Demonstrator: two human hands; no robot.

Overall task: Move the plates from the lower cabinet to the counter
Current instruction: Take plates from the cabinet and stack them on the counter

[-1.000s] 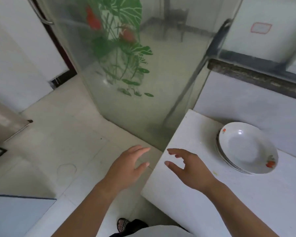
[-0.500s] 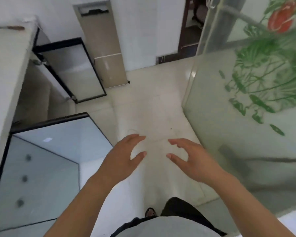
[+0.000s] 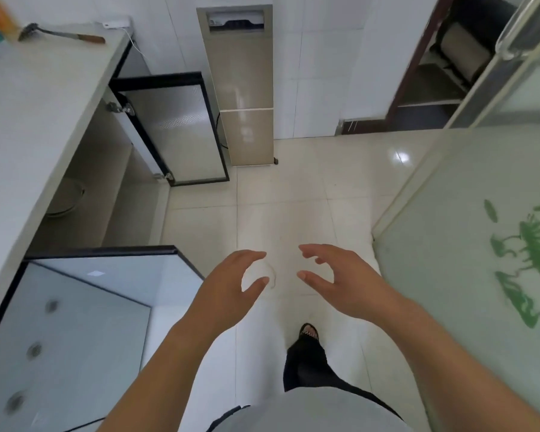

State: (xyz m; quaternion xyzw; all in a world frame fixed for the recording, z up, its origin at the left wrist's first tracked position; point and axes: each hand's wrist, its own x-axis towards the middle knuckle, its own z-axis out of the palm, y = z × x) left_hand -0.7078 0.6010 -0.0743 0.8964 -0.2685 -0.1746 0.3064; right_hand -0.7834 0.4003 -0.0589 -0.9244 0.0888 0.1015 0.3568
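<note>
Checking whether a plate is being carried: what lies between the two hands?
Nothing held. In the head view, only floor tile with a faint ring mark shows between the left hand and the right hand.

White bench (image 3: 28, 104); black-framed frosted cabinet doors (image 3: 181, 129); cream glossy floor (image 3: 293, 188) tiles; green leaf pattern on frosted glass panel (image 3: 480, 244); beige fridge (image 3: 243, 88).

The white counter (image 3: 44, 98) runs along my left. Near its far edge lies a brush (image 3: 60, 34) with a wooden handle, and a white power strip (image 3: 116, 24) sits at the far corner. In the open lower cabinet (image 3: 106, 182) beneath, a round dish (image 3: 64, 198) rests on the bottom.
</note>
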